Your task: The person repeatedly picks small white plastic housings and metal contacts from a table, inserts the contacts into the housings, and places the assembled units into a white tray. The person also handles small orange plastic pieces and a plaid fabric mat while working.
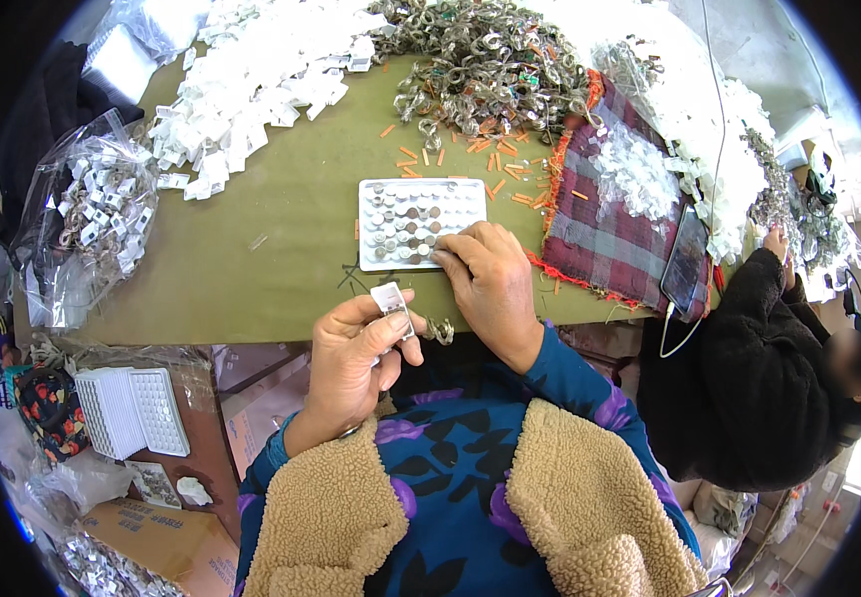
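— What's the left hand point(351, 353) got?
— A small white packet point(391, 299), pinched between thumb and fingertips, fingers curled close around it. Just right of those fingers a small metal ring point(440, 330) lies at the table point(251, 249) edge.
— And the right hand point(490, 284)?
— Palm down, fingers narrow and pressed together, tips on the near right corner of the white tray point(420, 223). I can't tell if they grip anything.
— What's in the tray?
— Small round metal pieces sit in many of its pockets, mostly on the side left of the right fingertips; the far right part looks bare.
— What lies beyond the fingers?
— Orange sticks point(495, 164) scattered just past the tray, then a heap of metal rings point(480, 65). Further left, a spread of white packets point(251, 80). Right of the right hand, a plaid cloth point(609, 219) with a phone point(686, 261) on it.
— Anyone else?
— A person in a black sleeve point(749, 338), well right of both hands.
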`<state>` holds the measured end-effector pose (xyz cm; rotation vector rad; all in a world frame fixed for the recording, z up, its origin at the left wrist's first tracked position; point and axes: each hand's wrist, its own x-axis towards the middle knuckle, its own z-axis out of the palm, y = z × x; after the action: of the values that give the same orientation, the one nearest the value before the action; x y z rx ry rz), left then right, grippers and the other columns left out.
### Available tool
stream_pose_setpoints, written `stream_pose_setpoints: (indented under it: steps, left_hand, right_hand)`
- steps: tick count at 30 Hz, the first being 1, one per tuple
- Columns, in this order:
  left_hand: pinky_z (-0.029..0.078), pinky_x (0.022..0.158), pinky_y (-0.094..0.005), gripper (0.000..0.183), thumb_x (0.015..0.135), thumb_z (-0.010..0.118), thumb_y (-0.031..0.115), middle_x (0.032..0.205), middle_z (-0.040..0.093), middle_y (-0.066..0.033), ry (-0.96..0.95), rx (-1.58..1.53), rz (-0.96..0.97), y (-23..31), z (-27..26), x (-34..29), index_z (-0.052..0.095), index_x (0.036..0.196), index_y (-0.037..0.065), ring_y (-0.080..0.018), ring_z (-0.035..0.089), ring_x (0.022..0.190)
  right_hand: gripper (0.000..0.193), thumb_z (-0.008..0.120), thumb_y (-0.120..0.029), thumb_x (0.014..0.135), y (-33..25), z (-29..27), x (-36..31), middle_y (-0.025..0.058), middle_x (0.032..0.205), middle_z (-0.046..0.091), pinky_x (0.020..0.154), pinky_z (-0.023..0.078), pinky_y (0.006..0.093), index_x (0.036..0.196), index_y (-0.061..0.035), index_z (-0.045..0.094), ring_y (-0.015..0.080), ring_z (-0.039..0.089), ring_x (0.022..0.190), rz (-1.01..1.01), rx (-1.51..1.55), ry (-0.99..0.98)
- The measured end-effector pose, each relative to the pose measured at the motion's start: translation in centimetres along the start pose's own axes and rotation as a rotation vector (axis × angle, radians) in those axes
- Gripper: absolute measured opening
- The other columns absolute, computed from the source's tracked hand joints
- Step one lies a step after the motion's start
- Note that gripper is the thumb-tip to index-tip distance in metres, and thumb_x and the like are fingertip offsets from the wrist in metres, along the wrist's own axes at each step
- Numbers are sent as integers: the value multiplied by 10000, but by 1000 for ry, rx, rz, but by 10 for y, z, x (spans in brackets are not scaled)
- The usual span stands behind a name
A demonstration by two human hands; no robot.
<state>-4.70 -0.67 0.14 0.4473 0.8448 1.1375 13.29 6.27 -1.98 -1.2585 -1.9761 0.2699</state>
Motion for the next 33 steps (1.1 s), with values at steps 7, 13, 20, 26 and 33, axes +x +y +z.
stream_pose_setpoints:
  steps: [7,13,20,26,33]
  left_hand:
    - [437,385,-180,323,969,620,115,973,695,-158,-3,0,-26,0,8,-2,607,1242,-57,-155,678,756]
    - [453,395,-184,293,983,617,146,930,696,-133,-76,-20,-34,-7,13,-4,610,1189,-63,-144,686,751]
    - [457,406,-186,236,959,658,175,882,699,-109,-51,-19,-37,-11,15,-7,645,1065,-35,-141,682,723]
    - [421,406,-183,229,953,667,178,887,698,-109,-62,-41,-25,-17,11,-6,655,1049,-29,-148,670,702]
    - [385,426,-181,200,956,662,143,800,680,-94,-25,-91,45,-14,11,1,672,1043,-36,-117,637,653]
  right_hand:
    - [130,693,21,825,-25,-34,-5,130,840,595,671,488,352,927,-2,615,287,611,764,244,396,-157]
    - [166,694,63,805,-49,-49,-17,119,911,614,686,524,346,950,6,636,273,644,791,53,443,-130]
    - [151,703,67,784,-42,-47,-16,121,912,650,700,532,352,907,-3,651,285,654,809,-13,517,-121]
    - [200,697,77,742,-28,-47,-2,120,858,649,696,522,377,903,-30,646,312,646,808,-183,560,-242]
    - [354,652,-25,699,-25,-43,8,69,840,656,701,493,357,1052,-16,662,242,636,766,-504,322,-202]
